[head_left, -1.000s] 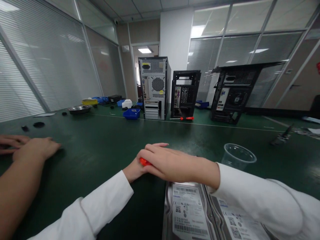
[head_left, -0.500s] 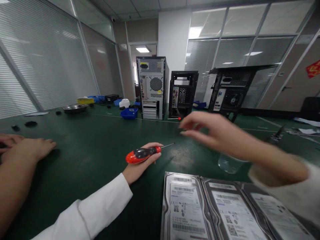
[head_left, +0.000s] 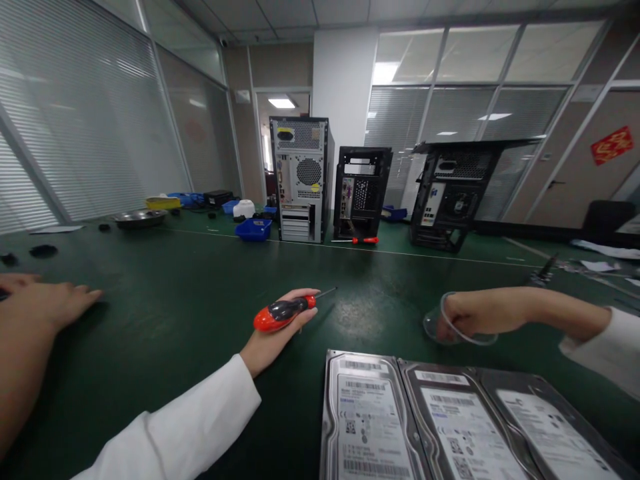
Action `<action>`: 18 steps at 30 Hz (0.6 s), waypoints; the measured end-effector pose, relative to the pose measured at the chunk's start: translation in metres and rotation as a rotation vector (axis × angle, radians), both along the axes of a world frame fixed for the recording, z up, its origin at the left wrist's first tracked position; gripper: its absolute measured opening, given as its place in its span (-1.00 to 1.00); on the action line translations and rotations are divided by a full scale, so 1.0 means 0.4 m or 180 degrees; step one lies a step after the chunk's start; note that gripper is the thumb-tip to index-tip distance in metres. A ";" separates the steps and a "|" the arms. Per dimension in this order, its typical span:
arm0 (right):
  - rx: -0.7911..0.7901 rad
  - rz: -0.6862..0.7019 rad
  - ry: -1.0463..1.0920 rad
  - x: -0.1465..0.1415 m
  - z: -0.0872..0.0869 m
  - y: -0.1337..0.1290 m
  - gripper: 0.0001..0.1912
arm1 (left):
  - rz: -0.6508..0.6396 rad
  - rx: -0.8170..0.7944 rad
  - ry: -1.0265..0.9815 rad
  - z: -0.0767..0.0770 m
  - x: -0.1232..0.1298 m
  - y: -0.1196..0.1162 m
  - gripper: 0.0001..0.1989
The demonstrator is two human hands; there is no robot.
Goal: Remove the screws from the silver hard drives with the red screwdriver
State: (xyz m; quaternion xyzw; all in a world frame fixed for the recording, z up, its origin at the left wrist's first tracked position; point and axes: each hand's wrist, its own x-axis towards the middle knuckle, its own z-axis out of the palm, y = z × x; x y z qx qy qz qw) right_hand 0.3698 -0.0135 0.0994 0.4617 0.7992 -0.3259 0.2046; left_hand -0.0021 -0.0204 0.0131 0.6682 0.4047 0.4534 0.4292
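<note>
A screwdriver (head_left: 283, 312) with a red and black handle lies across my left hand (head_left: 263, 347), its fingers closed around it and its thin shaft pointing right. My right hand (head_left: 475, 313) reaches down into a clear plastic cup (head_left: 431, 328). Its fingers are curled inside the rim, and whatever they may hold is hidden. In front of the cup, three hard drives lie side by side with their labels up: a left one (head_left: 367, 413), a middle one (head_left: 455, 407) and a right one (head_left: 545, 407).
Another person's hand (head_left: 60, 307) rests on the green table at the left. Along the back stand a tall computer case (head_left: 303, 180), a smaller black case (head_left: 363, 193) and a third case (head_left: 450, 193). A second screwdriver (head_left: 367, 240) and a blue tray (head_left: 254, 230) lie near them.
My right hand has moved down and right, from above the table into the cup. My left hand keeps the screwdriver in nearly the same place. The view has shifted slightly.
</note>
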 end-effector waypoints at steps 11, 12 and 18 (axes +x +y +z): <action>0.0149 -0.0148 -0.0228 0.028 -0.027 0.035 -0.63 | -0.0021 -0.0113 -0.0041 -0.001 -0.002 0.001 -0.50; 0.0132 -0.0155 -0.0233 0.031 -0.029 0.039 -0.63 | -0.0018 -0.0125 -0.0050 0.000 -0.002 0.000 -0.51; 0.0009 -0.0268 -0.0224 0.038 -0.037 0.059 -0.64 | -0.0013 -0.0149 -0.0106 -0.005 -0.003 0.002 -0.51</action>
